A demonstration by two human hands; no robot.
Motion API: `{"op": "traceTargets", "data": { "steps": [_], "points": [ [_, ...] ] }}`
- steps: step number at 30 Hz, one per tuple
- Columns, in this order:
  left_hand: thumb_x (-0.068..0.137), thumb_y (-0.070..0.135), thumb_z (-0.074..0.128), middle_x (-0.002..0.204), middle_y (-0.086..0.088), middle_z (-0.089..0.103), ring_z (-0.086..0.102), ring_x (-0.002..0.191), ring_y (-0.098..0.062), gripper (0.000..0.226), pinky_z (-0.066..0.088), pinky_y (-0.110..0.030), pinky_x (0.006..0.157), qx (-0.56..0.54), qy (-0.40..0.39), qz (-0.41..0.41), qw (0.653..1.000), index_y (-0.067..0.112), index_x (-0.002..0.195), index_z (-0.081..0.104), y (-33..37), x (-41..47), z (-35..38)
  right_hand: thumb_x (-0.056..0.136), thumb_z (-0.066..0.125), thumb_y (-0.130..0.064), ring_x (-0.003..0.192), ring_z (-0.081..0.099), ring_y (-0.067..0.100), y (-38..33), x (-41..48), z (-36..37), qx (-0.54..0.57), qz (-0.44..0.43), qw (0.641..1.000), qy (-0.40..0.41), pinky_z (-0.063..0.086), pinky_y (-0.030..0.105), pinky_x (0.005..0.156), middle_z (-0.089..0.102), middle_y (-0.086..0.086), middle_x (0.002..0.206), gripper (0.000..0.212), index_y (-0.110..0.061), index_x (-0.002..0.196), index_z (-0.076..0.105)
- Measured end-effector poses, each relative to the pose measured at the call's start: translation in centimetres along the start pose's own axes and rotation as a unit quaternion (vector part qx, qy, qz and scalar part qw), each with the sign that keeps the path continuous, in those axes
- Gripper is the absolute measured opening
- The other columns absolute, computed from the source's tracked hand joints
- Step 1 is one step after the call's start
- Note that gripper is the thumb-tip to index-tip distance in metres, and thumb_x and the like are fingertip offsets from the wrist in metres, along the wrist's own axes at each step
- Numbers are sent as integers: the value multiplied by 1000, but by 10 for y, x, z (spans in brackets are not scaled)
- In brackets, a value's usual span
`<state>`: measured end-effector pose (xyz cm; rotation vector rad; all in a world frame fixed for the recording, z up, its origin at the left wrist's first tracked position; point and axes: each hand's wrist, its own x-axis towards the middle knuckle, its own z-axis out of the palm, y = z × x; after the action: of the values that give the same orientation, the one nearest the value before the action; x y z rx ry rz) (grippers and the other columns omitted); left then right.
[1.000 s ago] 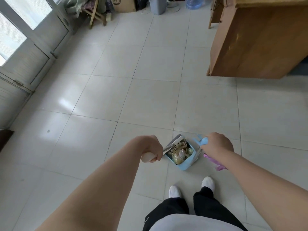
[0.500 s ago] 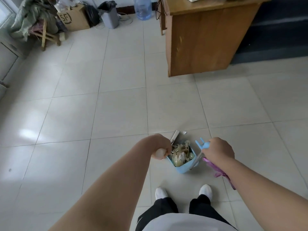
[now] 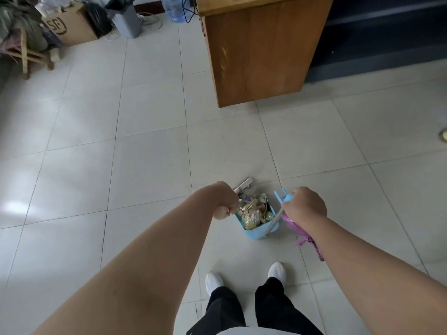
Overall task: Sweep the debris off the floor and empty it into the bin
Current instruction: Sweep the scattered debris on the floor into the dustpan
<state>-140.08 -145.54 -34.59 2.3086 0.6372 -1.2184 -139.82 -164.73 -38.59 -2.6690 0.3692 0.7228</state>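
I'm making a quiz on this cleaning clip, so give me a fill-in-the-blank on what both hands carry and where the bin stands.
1. The debris lies inside a dustpan coloured ____.
2. The dustpan's pole is held by the ____ hand.
3. The left hand grips a white ____.
4. The grey bin stands between a water jug and a cardboard ____.

Missing words: blue; right; handle; box
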Motion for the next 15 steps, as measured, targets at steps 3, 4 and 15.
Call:
{"op": "traceTargets", "data": {
  "steps": [3,4,15],
  "points": [
    [79,12,64,70,-5,61,60,68,-23,20,47,-26,67,117,-14,12,993,10,59,58,13,-1,-2,80,73,-15,71,56,25,5,15,-12,-3,-6,1000,-11,32,22,49,59,3,75,16,-9,92,64],
    [74,11,65,68,-5,63,60,64,-23,16,47,-26,66,133,-26,4,991,8,60,59,15,-2,-2,81,72,-15,72,57,25,6,20,-15,-6,-10,1000,-13,33,23,50,60,4,77,15,-9,91,63],
    [85,10,62,96,-5,63,58,60,-12,21,50,-19,55,83,-66,-15,994,17,105,63,-13,-17,-5,84,69,-12,50,49,12,17,31,-23,7,-12,1000,-18,29,21,43,53,-1,63,12,-11,81,57]
  ]
}}
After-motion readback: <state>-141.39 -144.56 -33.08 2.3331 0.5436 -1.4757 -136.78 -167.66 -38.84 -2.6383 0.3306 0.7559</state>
